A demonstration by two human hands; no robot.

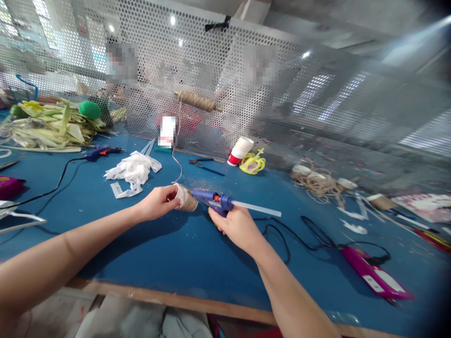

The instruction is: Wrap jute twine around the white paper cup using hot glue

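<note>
My left hand (162,202) is closed on a paper cup (187,201) partly wrapped in brown twine, tilted on its side above the blue table. From the cup a strand of twine runs up to a spool of twine (198,101) mounted on the perforated metal screen. In my right hand (235,224) is a blue hot glue gun (214,199), its fingers wrapped round the handle. A clear glue stick (259,207) sticks out of the gun's back. The nozzle points left and is close to the cup's twine-wrapped side; whether they touch I cannot tell.
White crumpled strips (132,171), a second glue gun (102,152) and pliers (206,166) lie on the blue table (155,253). Stacked paper cups (241,149) stand near the screen. A purple power strip (373,274) with a black cord sits right; dried husks (52,126) are piled left.
</note>
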